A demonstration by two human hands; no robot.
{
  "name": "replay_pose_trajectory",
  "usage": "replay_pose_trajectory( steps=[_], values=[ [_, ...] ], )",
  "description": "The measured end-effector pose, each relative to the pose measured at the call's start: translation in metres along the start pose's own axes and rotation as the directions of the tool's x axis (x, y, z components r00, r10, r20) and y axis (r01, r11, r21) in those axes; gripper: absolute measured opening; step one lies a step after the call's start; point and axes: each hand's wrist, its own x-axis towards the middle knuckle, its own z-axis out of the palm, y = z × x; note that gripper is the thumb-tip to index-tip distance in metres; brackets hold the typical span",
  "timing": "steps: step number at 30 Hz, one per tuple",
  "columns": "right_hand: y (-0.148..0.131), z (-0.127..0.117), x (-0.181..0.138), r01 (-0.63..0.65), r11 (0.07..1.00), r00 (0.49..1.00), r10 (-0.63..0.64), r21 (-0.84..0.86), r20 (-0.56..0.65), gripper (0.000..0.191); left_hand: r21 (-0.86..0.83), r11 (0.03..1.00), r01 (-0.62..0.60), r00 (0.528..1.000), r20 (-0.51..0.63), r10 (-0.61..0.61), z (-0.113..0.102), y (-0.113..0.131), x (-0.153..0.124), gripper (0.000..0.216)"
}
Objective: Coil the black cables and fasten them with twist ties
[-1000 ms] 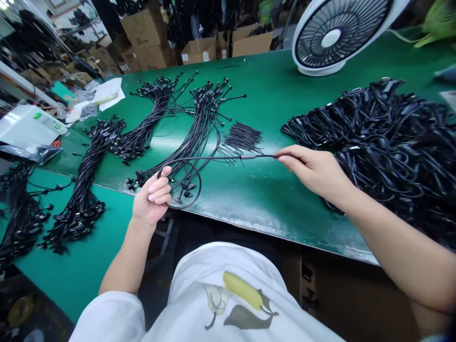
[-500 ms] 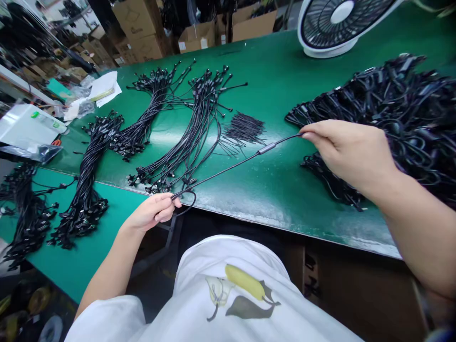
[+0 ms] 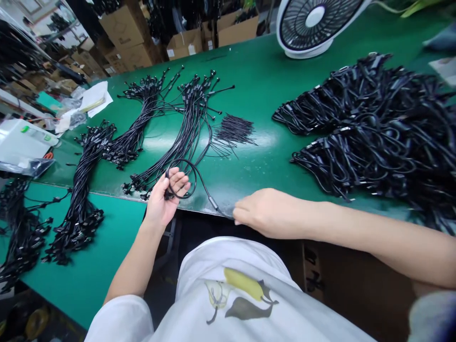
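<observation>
A thin black cable runs between my two hands, with a grey cylindrical piece along it. My left hand, palm up at the table's front edge, holds the cable's looped part under the thumb, its other fingers half curled. Round loops of the cable stand over those fingers. My right hand pinches the cable near its other end, just past the grey piece; the fingertips hide that end. Beyond my left hand lies a bundle of straight black cables, and beside it a pile of short black ties.
Coiled black cables are heaped on the right of the green table. A white fan stands at the back. More cable bundles lie on the left, near papers and a white box.
My right hand has come left and toward my body with its cable end. The stretched cable has gone slack and now forms loops at my left hand, which has turned palm up.
</observation>
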Motion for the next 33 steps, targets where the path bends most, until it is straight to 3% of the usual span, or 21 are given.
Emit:
replay_pose_trajectory(
  steps=[3, 6, 8, 10, 12, 14, 16, 17, 19, 22, 27, 30, 33],
  values=[
    [0.001, -0.007, 0.016, 0.072, 0.98, 0.997, -0.078, 0.185, 0.022, 0.019, 0.289, 0.95, -0.117, 0.98, 0.187, 0.064, 0.006, -0.017, -0.008, 0.024],
    [0.018, -0.016, 0.028, -0.001, 0.94, 0.975, 0.076, 0.341, -0.208, 0.025, 0.514, 0.841, -0.17, 0.922, 0.384, -0.049, 0.009, -0.027, -0.018, 0.031],
    [0.032, -0.013, 0.034, -0.062, 0.885, 0.899, 0.25, 0.461, -0.359, 0.021, 0.5, 0.857, -0.125, 0.896, 0.428, -0.118, 0.01, -0.029, -0.022, 0.032],
    [0.039, 0.001, 0.042, -0.039, 0.783, 0.796, 0.4, 0.621, -0.454, 0.026, 0.362, 0.931, -0.046, 0.914, 0.391, -0.107, 0.014, -0.03, -0.02, 0.031],
    [0.038, 0.022, 0.051, 0.035, 0.588, 0.727, 0.54, 0.808, -0.425, 0.034, 0.21, 0.977, 0.032, 0.944, 0.316, -0.099, 0.02, -0.034, -0.017, 0.03],
    [0.03, 0.042, 0.061, 0.128, 0.275, 0.688, 0.667, 0.953, -0.285, 0.037, 0.145, 0.983, 0.11, 0.951, 0.273, -0.147, 0.025, -0.043, -0.014, 0.033],
    [0.021, 0.054, 0.069, 0.253, -0.046, 0.674, 0.725, 0.966, -0.142, 0.037, 0.141, 0.978, 0.152, 0.949, 0.255, -0.184, 0.03, -0.055, -0.014, 0.037],
    [0.018, 0.056, 0.072, 0.319, -0.16, 0.666, 0.739, 0.934, -0.101, 0.037, 0.143, 0.979, 0.147, 0.954, 0.241, -0.179, 0.031, -0.061, -0.015, 0.039],
    [0.014, 0.055, 0.076, 0.416, -0.28, 0.654, 0.753, 0.865, -0.071, 0.036, 0.136, 0.985, 0.111, 0.97, 0.199, -0.137, 0.032, -0.07, -0.019, 0.045],
    [0.012, 0.049, 0.077, 0.473, -0.354, 0.646, 0.762, 0.807, -0.045, 0.032, 0.113, 0.982, 0.15, 0.974, 0.153, -0.166, 0.031, -0.075, -0.025, 0.046],
    [0.003, 0.045, 0.076, 0.356, -0.414, 0.74, 0.673, 0.838, 0.018, 0.035, 0.125, 0.919, 0.374, 0.897, 0.204, -0.393, 0.027, -0.073, -0.032, 0.048],
    [-0.001, 0.042, 0.079, 0.4, -0.384, 0.692, 0.722, 0.832, 0.0, 0.036, 0.164, 0.907, 0.389, 0.861, 0.287, -0.421, 0.025, -0.076, -0.033, 0.043],
    [0.0, 0.041, 0.085, 0.441, -0.36, 0.687, 0.725, 0.822, -0.051, 0.037, 0.223, 0.925, 0.308, 0.871, 0.324, -0.369, 0.024, -0.083, -0.031, 0.044]
  ],
)
